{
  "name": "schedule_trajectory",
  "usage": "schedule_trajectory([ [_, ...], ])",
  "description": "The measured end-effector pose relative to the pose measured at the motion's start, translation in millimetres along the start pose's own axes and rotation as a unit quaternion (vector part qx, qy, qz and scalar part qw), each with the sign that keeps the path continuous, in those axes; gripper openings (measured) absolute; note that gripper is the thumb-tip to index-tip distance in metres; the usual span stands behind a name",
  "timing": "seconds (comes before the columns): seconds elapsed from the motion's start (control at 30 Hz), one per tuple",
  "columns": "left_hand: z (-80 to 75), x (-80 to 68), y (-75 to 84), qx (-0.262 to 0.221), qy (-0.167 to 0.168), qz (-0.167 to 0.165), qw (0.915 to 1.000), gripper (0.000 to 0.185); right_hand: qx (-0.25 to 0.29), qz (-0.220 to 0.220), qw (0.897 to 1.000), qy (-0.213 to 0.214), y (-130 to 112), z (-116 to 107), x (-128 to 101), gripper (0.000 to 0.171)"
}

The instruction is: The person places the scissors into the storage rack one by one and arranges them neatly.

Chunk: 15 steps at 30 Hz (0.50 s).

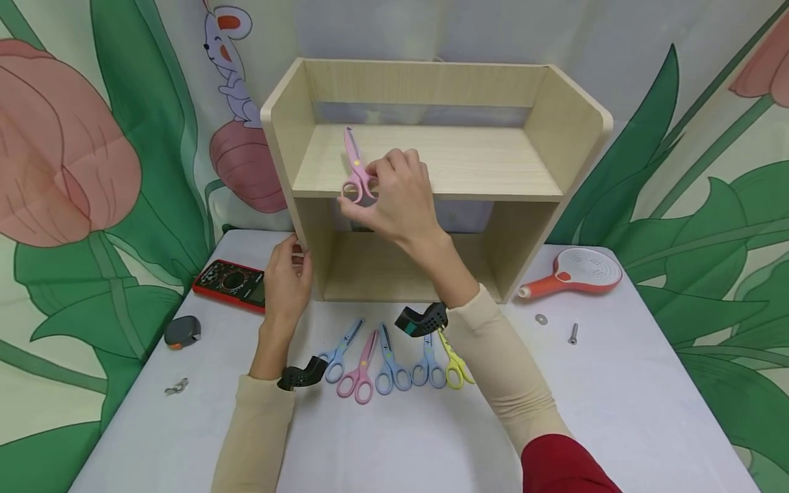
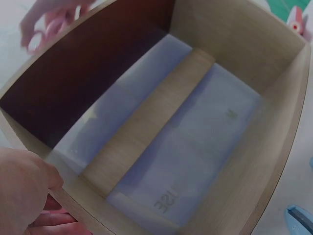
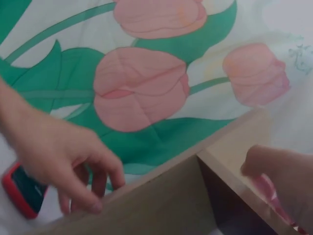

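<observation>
Honestly, those pink scissors point(image 1: 355, 171) look light, stiff plastic, so the right hand point(image 1: 394, 198) pinching the handle loops seems fine while the left hand point(image 1: 287, 279) grips the wooden shelf point(image 1: 431, 161).

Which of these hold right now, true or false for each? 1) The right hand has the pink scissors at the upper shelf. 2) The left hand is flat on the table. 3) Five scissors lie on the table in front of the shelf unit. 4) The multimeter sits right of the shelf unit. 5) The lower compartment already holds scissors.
1) True: the right hand pinches the pink scissors at the upper shelf.
2) False: the left hand grips the shelf unit's left side panel.
3) True: five scissors lie in a row on the table.
4) False: the multimeter lies left of the unit.
5) False: the lower compartment shows no scissors.
</observation>
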State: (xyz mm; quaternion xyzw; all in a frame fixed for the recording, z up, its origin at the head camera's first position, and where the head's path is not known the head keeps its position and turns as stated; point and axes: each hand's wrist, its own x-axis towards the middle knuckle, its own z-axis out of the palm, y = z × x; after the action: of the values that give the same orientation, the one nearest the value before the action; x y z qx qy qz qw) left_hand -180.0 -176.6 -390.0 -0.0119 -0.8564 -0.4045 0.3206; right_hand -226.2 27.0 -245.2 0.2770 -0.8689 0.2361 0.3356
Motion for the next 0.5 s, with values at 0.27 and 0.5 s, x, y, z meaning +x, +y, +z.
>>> schedule_trajectory([
  [0.27,0.2,0.5,-1.1,0.004,0.005,0.014,0.9999,0.037,-0.019,0.075,0.989,-0.123,-15.0,12.8,29.3,0.051],
  [0.5,0.3,1.2,-2.0,0.002,0.007,0.011,0.9999,0.037,-0.024,0.075,0.981,-0.176,-24.4,19.5,37.9,0.065],
])
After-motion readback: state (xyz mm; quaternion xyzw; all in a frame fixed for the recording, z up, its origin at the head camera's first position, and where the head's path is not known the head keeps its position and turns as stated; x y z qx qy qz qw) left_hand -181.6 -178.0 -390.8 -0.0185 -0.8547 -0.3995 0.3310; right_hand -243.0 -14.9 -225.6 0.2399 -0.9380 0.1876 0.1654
